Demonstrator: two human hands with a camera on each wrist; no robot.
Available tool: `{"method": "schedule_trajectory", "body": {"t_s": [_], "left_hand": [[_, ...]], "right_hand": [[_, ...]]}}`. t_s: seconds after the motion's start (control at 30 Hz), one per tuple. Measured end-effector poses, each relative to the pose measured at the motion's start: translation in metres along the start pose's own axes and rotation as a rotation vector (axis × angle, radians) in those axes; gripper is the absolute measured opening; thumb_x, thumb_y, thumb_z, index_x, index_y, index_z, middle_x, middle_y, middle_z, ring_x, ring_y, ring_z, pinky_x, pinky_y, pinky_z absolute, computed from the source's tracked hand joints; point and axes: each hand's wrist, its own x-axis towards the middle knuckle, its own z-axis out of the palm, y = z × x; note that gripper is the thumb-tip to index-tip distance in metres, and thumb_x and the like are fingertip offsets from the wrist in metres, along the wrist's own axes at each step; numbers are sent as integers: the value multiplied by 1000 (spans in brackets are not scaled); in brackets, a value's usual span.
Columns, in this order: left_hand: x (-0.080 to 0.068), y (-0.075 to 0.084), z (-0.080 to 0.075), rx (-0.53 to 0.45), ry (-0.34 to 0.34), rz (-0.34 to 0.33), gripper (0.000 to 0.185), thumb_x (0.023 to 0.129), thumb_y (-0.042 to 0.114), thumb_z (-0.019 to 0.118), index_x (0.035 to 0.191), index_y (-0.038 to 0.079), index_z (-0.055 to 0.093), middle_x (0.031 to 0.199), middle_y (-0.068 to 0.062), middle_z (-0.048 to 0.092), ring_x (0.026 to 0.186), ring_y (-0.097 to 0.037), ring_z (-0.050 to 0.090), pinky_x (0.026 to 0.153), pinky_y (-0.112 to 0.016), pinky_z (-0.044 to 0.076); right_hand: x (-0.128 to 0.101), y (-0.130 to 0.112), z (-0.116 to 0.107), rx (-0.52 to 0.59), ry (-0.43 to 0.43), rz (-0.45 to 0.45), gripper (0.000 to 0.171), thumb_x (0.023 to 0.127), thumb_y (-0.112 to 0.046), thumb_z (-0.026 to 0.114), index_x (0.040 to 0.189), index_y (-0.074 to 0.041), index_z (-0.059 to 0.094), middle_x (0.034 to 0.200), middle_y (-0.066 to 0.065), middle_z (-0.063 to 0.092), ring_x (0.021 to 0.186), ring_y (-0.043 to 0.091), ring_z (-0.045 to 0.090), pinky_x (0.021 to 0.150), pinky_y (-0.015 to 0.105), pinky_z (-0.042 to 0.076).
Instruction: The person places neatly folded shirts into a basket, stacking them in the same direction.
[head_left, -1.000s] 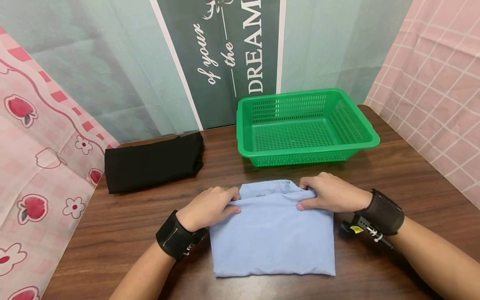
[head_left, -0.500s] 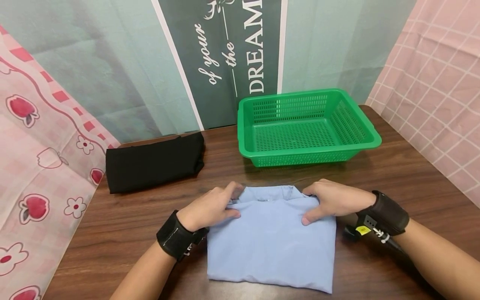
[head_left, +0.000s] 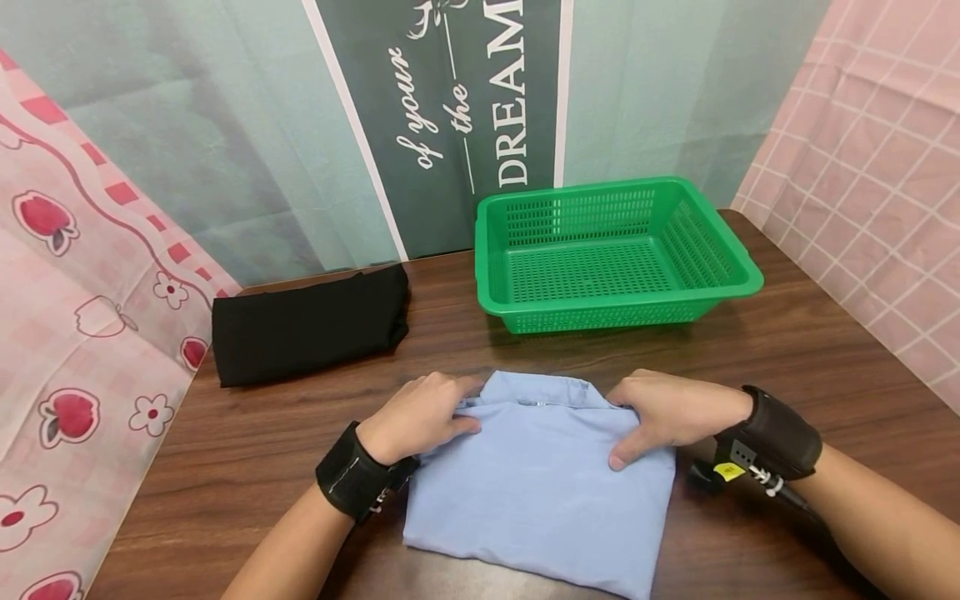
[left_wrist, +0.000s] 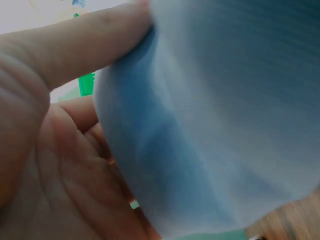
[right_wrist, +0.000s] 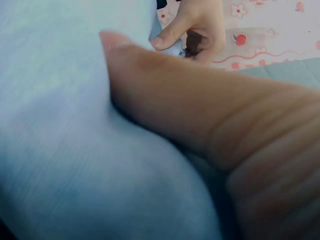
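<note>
Head view: the left hand [head_left: 422, 418] and right hand [head_left: 678, 410] pinch the upper corners of the folded blue garment [head_left: 536, 492], near side of the worktop [head_left: 240, 454], in front of the green basket [head_left: 596, 320]; I'd say gripping all layers evenly keeps it square

- Left hand [head_left: 420, 421] and right hand [head_left: 671, 410]: bare, as are left forearm [head_left: 294, 542] and right forearm [head_left: 877, 500].
- Left wrist: wide black band [head_left: 347, 477], marked by a thin pale line like stitching; small silvery fitting [head_left: 378, 501] at its inner edge.
- Right wrist: wide blackish-brown cuff [head_left: 783, 432], slightly glossy.
- Beneath that cuff: dark plate [head_left: 742, 454] with small dots, dark rounded piece [head_left: 705, 477], yellow label [head_left: 728, 472] whose print is too small to read.
- Shiny metal connector [head_left: 767, 481] there, with thin dark cable [head_left: 795, 500] along the forearm.
</note>
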Motion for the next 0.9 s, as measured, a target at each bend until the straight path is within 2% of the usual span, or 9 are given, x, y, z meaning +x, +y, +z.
{"method": "schedule_trajectory", "body": {"t_s": [0.33,0.47,0.67,0.83,0.9], "left_hand": [[-1,0,0,25,28,19,34,93,24,82,123,10,76,118,-5,79,106,-19,75,86,-42,61],[-1,0,1,20,46,22,29,93,24,82,118,9,75,113,-5,79,100,-18,75,83,-40,61],[0,0,3,14,45,28,24,94,25,82,109,11,68,91,1,72,73,-9,62,68,-32,54],[1,-1,3,15,26,20,25,93,25,82,109,11,70,89,1,72,76,-9,64,72,-33,55],[2,-2,2,14,9,19,21,92,25,83,101,12,70,82,4,67,75,-9,63,71,-32,54]], "right_hand": [[-2,-5,0,-41,54,-86,32,86,-44,85,78,-24,62,77,-19,50,70,-5,44,64,19,43],[-3,-5,-2,-49,63,-53,26,89,-43,83,82,-25,66,72,-21,50,66,-6,44,61,19,41],[-3,-3,-4,-129,126,-1,19,92,-38,82,89,-26,68,74,-19,55,69,-4,47,61,21,42],[-1,-3,-2,-174,175,24,16,92,-31,82,91,-27,67,77,-19,58,72,-1,49,62,22,42],[0,-3,-1,-182,183,28,15,92,-30,82,91,-27,67,78,-19,59,73,-1,50,62,23,42]]}}
